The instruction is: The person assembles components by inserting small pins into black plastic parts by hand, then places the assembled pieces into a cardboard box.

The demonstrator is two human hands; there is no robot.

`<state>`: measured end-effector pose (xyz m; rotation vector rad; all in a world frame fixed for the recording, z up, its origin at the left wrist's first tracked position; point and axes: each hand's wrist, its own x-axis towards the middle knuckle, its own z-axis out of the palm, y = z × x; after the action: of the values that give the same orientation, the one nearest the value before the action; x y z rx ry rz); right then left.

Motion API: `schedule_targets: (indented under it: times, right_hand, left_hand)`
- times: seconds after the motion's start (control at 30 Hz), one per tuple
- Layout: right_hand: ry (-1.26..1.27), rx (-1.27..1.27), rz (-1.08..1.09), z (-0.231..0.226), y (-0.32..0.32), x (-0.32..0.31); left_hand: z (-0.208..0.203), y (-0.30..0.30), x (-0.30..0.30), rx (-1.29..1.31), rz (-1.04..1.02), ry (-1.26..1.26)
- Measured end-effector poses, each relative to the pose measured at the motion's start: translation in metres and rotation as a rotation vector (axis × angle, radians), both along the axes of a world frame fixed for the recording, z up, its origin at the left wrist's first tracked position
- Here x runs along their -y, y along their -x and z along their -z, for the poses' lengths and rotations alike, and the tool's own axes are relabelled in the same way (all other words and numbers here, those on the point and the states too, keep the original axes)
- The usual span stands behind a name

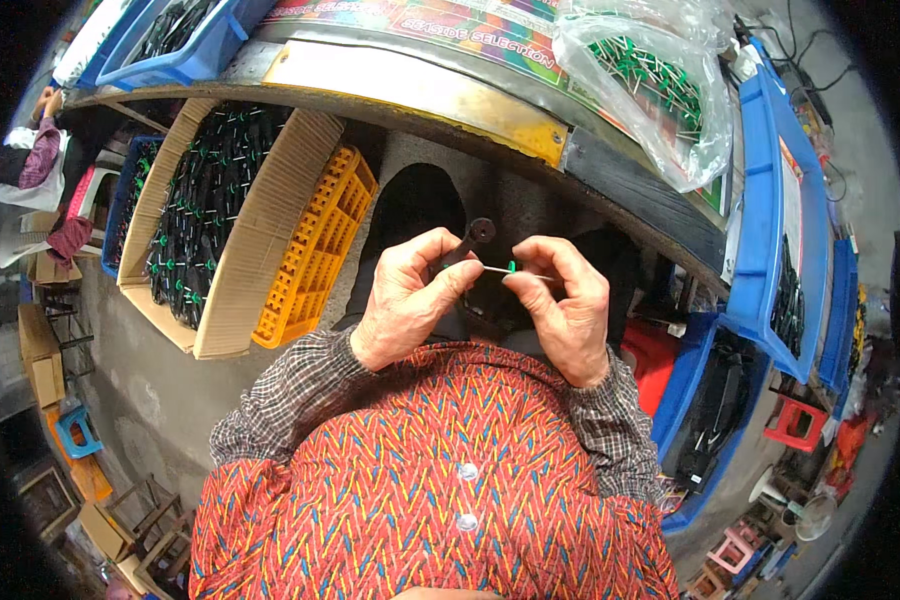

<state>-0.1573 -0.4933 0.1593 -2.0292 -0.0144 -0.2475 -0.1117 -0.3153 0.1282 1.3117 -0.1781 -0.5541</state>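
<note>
Checked black-and-white sleeves [295,385] and black legwear [410,205] are worn with a red, zigzag-patterned garment [390,500] set with two pale buttons [468,470].

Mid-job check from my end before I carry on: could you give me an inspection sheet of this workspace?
Surface: bench with a metal edge strip; a blue bin and a clear bag of green-and-white pins lie on it.
Job's things: black part with a round end; thin pin with a green piece.
Clutter: carton of black-and-green parts and a yellow crate, left.
Hands: left hand grips the black part; right hand pinches the pin.
Cables: dark cables, far upper right.
Surroundings: another person's sleeve, upper left; red stool, right.
</note>
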Motion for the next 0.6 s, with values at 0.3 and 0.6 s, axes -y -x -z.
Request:
schedule_targets:
  times: [0.3,0.6]
  right_hand:
    - [-0.186,-0.242,0.063,0.006,0.01,0.005]
    - [-0.305,-0.3,0.043,0.008,0.011,0.006]
  left_hand:
    - [0.006,0.002,-0.004,-0.047,-0.035,0.014]
    - [0.01,0.003,-0.005,0.033,-0.021,-0.028]
